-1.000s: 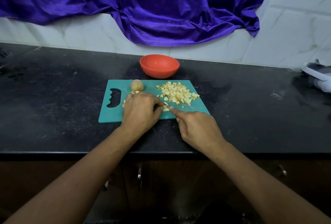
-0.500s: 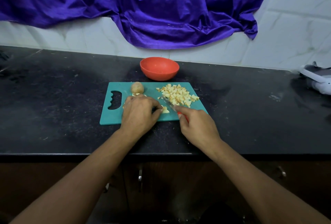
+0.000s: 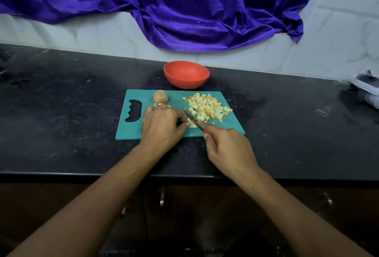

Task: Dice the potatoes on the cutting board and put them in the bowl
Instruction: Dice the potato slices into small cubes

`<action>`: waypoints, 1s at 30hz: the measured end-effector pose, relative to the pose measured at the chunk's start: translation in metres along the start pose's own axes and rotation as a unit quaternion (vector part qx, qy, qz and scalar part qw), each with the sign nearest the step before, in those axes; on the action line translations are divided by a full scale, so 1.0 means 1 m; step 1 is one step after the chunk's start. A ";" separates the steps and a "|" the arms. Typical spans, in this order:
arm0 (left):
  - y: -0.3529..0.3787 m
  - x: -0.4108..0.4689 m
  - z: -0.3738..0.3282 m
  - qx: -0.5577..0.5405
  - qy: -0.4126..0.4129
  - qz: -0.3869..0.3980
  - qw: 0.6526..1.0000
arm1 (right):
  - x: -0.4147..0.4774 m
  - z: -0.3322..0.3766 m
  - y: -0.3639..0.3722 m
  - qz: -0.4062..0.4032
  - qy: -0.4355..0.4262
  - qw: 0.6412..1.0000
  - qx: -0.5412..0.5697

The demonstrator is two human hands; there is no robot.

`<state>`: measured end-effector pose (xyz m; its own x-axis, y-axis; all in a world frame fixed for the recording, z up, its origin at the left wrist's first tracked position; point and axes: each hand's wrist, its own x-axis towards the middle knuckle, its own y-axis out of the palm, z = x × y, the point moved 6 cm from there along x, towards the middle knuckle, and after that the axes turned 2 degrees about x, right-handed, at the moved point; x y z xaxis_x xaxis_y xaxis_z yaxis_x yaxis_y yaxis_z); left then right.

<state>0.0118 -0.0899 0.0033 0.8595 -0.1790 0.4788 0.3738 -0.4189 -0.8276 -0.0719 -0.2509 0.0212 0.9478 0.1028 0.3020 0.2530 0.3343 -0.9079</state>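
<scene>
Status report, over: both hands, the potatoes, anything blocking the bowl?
Left hand pins potato pieces; right hand grips the knife. Diced pile and whole potato on board. Bowl unobstructed.

Shiny purple cloth (image 3: 184,6) draped over the white tiled wall (image 3: 338,37), black speckled table (image 3: 61,113), and some white-grey gadget (image 3: 367,90) at the far right edge.
</scene>
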 end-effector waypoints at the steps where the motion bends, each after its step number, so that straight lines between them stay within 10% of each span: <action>1: 0.000 0.000 0.000 -0.001 0.000 -0.002 1.000 | 0.000 0.000 0.000 0.002 -0.003 1.000 -0.006; 16: -0.006 -0.005 -0.004 -0.017 0.011 -0.007 1.000 | 0.019 0.008 0.011 0.032 -0.048 0.994 -0.096; 24: -0.010 -0.008 -0.005 -0.016 0.005 -0.006 1.000 | 0.025 -0.021 0.012 -0.004 0.047 0.984 0.172; 30: -0.014 -0.008 -0.003 -0.024 -0.005 -0.018 1.000 | 0.004 -0.008 0.006 -0.012 -0.023 0.998 0.052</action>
<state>-0.0015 -0.0858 0.0116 0.8488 -0.1548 0.5056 0.3878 -0.4678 -0.7942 -0.0648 -0.2560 0.0145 0.9307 0.1359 0.3395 0.2523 0.4334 -0.8652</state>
